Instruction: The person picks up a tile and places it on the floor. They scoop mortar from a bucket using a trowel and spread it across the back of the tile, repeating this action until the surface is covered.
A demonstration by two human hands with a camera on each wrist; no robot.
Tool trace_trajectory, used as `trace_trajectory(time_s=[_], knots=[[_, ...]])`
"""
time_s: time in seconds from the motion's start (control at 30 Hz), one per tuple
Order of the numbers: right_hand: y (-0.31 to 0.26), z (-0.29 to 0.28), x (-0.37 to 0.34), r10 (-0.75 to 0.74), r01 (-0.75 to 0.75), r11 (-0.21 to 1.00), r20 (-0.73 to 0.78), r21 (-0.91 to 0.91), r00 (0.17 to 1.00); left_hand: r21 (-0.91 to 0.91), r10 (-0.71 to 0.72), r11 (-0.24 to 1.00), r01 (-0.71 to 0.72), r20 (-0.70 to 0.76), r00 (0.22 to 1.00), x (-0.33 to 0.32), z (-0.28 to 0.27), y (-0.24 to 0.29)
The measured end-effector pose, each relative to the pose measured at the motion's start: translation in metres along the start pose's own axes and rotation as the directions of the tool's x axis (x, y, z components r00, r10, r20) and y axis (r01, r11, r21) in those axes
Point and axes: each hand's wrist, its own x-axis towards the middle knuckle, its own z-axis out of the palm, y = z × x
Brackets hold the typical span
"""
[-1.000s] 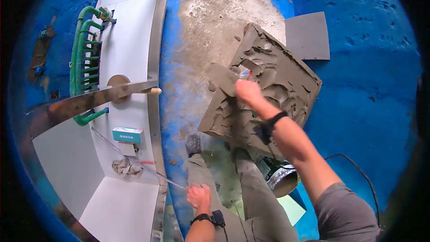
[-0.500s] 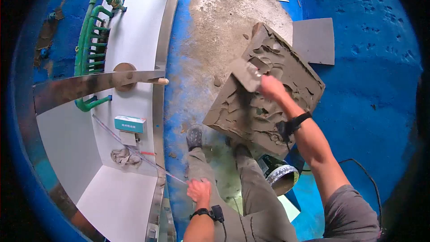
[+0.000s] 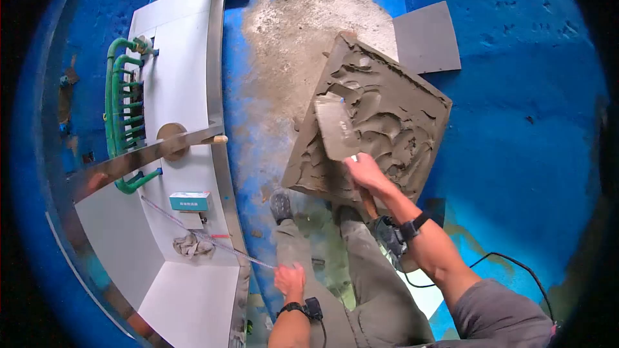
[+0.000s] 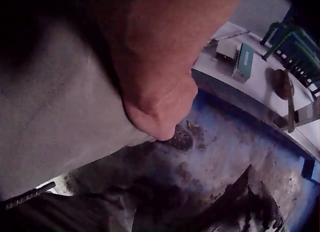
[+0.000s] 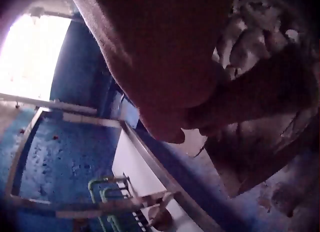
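In the head view, my right hand [image 3: 367, 173] grips the wooden handle [image 3: 368, 203] of a trowel. The trowel's flat, mortar-smeared blade [image 3: 336, 130] lies over the left part of a large square tile [image 3: 291, 171] coated in ridged grey mortar [image 3: 393, 132]. Dark shadow hides much of that grip in the right wrist view. Resting on the left thigh, my left hand [image 3: 289, 278] is curled, with the end of a thin speckled strip [image 3: 255, 260] at its fingers. That fist shows at the trouser knee in the left wrist view; its fingertips are hidden.
On the left stands a white ledge [image 3: 187, 77] with green pipes [image 3: 116, 109], a teal box [image 3: 190, 202] and a crumpled cloth [image 3: 192, 245]. A metal bar [image 3: 129, 162] crosses above it. Behind the coated tile lies a grey sheet [image 3: 428, 38]. A black cable [image 3: 516, 261] trails at right.
The trowel blade has swung from pointing left to pointing away from me, and my right hand has come closer to my body. The left hand stays on the thigh.
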Motion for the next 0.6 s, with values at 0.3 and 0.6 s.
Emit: trace_trajectory(time_s=[0.3, 0.6], knots=[[-0.019, -0.059, 0.027, -0.072, 0.072, 0.959, 0.010, -0.273, 0.997, 0.073, 0.016, 0.997, -0.019, 0.043, 0.999, -0.007, -0.016, 0.013], [-0.045, -0.045, 0.058, -0.068, 0.098, 0.927, 0.094, -0.362, 0.993, 0.080, 0.070, 0.994, -0.070, 0.010, 0.998, -0.001, -0.005, 0.006]])
